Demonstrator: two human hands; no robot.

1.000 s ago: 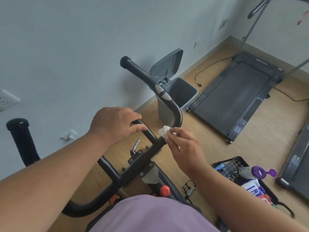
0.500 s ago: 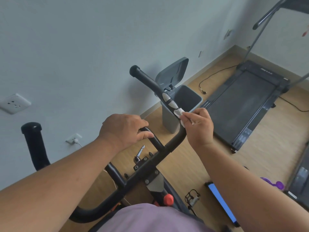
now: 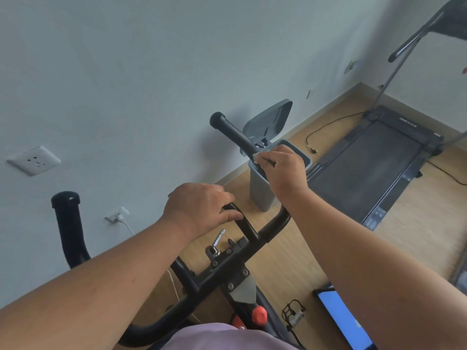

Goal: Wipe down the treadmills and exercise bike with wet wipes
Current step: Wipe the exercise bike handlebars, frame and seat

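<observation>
Head camera looks down over the black handlebars [image 3: 271, 227] of an exercise bike [image 3: 227, 271], seen from the rider's side. At the inner loop of the bars the left hand [image 3: 199, 210] curls its fingers over the tube and grips it, thumb lying along the near side. Further out, the right hand [image 3: 284, 164] pinches a small white wet wipe [image 3: 255, 156] between thumb and fingertips and presses it against the right handlebar grip [image 3: 233, 132], partway along that upward-angled black arm; only a corner of the wipe shows past the fingers. Behind this hand stands a grey pedal bin [image 3: 261, 192] with its lid [image 3: 269, 121] tipped up, close to the wall. Beyond the bin a black treadmill [image 3: 366, 168] lies flat on the wooden floor, its grey uprights rising toward the top right corner, and a black cable [image 3: 328, 125] trails across the floor near its front end. The left handlebar grip [image 3: 67, 223] stands up at the lower left, untouched. Below the bars sit a chrome clamp lever [image 3: 217, 242] and a red adjustment knob [image 3: 259, 315] on the frame (a second red part shows just beside it, partly hidden). A black pedal [image 3: 293, 313] shows lower right, next to a flat device with a lit blue screen [image 3: 343, 322] on the floor. On the wall are a white socket [image 3: 34, 160] and, lower down, a plug with a white cord [image 3: 118, 214].
</observation>
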